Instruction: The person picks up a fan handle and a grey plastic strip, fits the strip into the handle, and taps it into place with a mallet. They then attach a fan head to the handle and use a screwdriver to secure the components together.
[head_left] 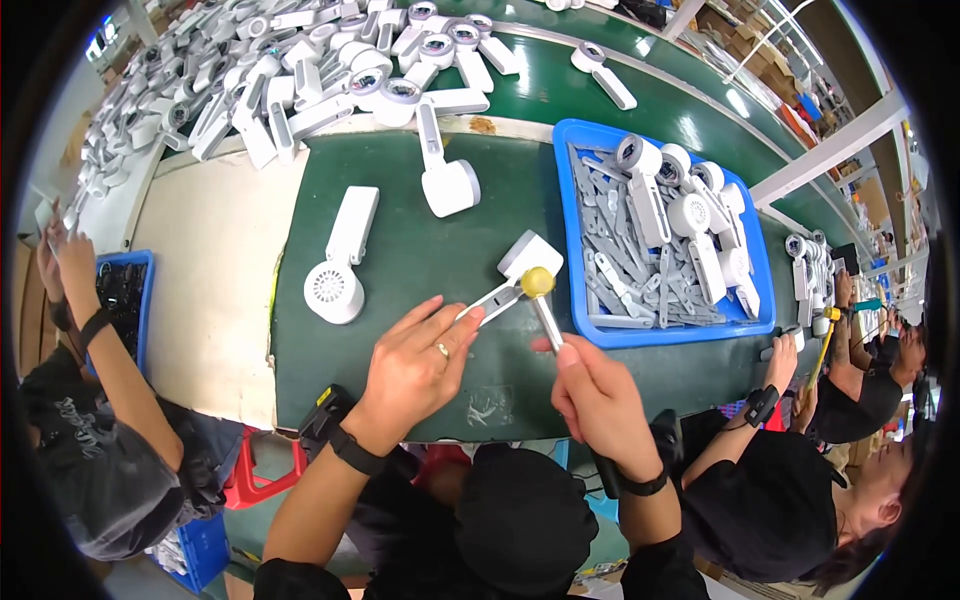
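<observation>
My left hand (422, 362), with a ring on one finger, grips the handle end of a white handheld fan (528, 252) low over the green bench. The fan's round head points up and to the right. In my right hand (596, 390) is the metal handle of a small yellow-headed mallet (537, 281). Its head overlaps the fan where handle and head join; whether they touch I cannot tell. Two other fans lie near: one with a round grille (334, 292) to the left, another (450, 187) farther back.
To the right, a blue tray (690, 335) holds grey strip-shaped parts (610, 240) and several white fans. A large heap of fans (270, 70) fills the back left. Behind the bench runs a green conveyor (540, 75) with a lone fan (604, 75). Co-workers sit on both sides.
</observation>
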